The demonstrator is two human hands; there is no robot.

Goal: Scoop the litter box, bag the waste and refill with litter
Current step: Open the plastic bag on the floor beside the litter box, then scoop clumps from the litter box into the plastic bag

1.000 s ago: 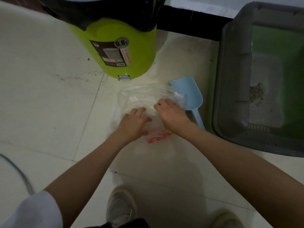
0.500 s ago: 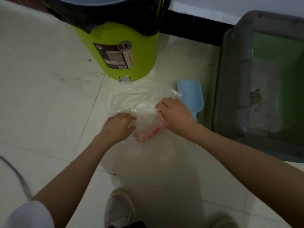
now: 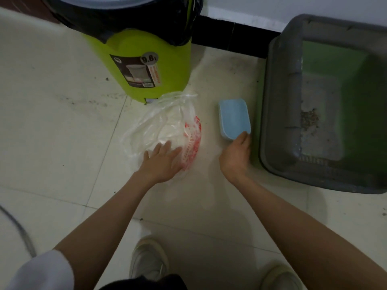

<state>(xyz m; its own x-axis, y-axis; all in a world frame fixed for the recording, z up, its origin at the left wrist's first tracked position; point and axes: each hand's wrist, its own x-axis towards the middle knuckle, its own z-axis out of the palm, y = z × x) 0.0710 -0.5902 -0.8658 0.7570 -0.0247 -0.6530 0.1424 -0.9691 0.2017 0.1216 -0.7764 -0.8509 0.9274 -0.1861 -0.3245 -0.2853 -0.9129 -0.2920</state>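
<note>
A clear plastic bag (image 3: 165,124) with red print lies flat on the tile floor in front of the green bin. My left hand (image 3: 162,162) rests on its near edge with the fingers straight. A light blue litter scoop (image 3: 234,117) lies to the right of the bag, beside the litter box. My right hand (image 3: 237,158) grips the scoop's handle, which the hand hides. The grey litter box (image 3: 272,101) stands at the right, with a green inside and a small clump of waste (image 3: 309,120) on a thin patch of pale litter.
A lime green bin (image 3: 146,65) with a black liner and a 9.6 L label stands at the top centre, against a black skirting board (image 3: 230,36). My two shoes (image 3: 149,260) are at the bottom. A grey cable (image 3: 16,227) curves at the lower left.
My right hand left the bag and moved right to take the scoop's handle. My left hand flattened onto the bag, which now lies spread out toward the bin.
</note>
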